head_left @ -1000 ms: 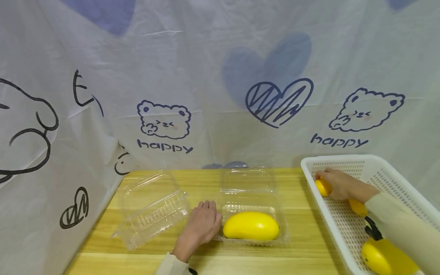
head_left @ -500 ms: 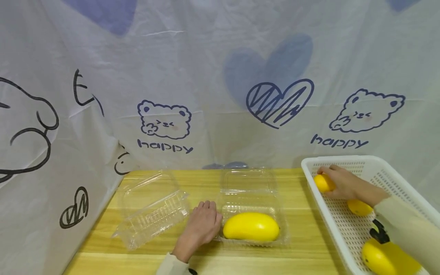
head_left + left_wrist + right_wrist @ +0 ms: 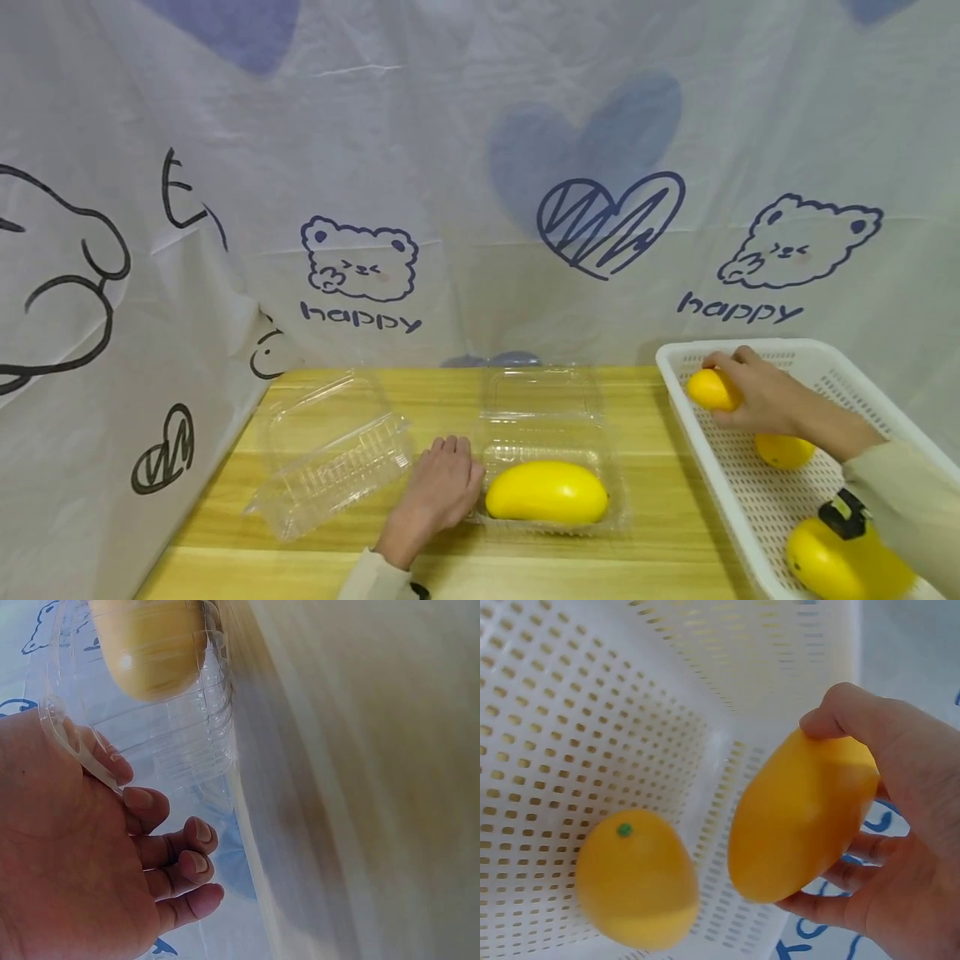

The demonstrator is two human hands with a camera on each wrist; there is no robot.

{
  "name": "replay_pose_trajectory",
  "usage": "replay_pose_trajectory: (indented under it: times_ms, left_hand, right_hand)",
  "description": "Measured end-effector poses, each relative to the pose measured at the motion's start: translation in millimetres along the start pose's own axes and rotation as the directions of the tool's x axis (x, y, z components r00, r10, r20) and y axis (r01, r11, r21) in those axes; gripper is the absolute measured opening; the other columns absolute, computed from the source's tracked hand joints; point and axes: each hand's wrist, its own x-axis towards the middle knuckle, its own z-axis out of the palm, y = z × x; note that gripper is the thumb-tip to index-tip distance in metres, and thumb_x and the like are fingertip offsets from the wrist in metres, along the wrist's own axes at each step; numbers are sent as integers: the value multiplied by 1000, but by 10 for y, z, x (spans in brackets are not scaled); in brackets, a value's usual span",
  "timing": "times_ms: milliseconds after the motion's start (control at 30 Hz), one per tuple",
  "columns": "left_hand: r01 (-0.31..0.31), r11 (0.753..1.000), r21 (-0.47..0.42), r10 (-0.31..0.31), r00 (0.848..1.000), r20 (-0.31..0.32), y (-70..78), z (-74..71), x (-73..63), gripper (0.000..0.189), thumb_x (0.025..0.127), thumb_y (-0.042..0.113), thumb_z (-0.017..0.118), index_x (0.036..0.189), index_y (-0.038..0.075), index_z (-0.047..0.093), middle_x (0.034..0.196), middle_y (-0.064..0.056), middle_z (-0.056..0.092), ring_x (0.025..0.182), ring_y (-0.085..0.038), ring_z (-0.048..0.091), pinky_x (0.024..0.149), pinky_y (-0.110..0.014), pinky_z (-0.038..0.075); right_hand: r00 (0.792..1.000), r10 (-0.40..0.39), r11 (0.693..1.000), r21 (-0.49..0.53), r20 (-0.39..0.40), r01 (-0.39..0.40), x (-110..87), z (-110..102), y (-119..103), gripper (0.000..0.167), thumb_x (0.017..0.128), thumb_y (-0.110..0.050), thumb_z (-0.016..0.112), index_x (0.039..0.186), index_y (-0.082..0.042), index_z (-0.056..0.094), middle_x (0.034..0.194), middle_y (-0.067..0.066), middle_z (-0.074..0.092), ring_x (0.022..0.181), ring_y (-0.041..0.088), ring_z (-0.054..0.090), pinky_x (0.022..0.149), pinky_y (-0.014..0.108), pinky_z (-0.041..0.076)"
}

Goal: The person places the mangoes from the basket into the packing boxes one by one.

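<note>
An open clear plastic clamshell box (image 3: 540, 455) holds a large yellow mango (image 3: 547, 493). At the box's left side, my left hand (image 3: 442, 486) pinches its rim between thumb and index finger, the other fingers loosely curled in the left wrist view. Over at the right, my right hand (image 3: 767, 397) grips a smaller orange-yellow mango (image 3: 802, 817), thumb on one side and fingers on the other. This mango is at the far left corner of a white perforated basket (image 3: 714, 487). Below the hand, a rounded orange-yellow fruit (image 3: 637, 881) with a green stem spot lies in the basket.
Another open clear clamshell box (image 3: 337, 471) lies on the wooden table (image 3: 660, 517) at left. Large yellow mangoes (image 3: 825, 558), partly behind the right sleeve, occupy the basket's near end. A printed white cloth (image 3: 480, 167) hangs behind and at left.
My right hand has lifted the smaller mango up and slightly right from the basket's left side. The left hand and the box stay in place.
</note>
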Motion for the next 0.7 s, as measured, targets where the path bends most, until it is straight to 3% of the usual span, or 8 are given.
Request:
replay_pose_trajectory:
  times_ms: [267,700]
  left_hand:
    - [-4,1000,-3,4,1000,9,14,0,2,24,105,20,37,87,7,44,81,-7,41,77,-24,38,71,-37,36]
    - [0,1000,-1,0,1000,2,0,7,6,23,104,20,37,88,6,44,81,-7,41,77,-24,38,72,-37,36]
  right_hand:
    - [1000,17,999,-36,3,-17,-111,-114,-23,72,82,-32,85,137,2,53,122,31,60,100,41,62,83,62,51]
    - [997,2,999,-34,-79,-5,-217,-284,-181,73,82,-30,85,139,0,50,116,26,62,94,36,62,80,60,52]
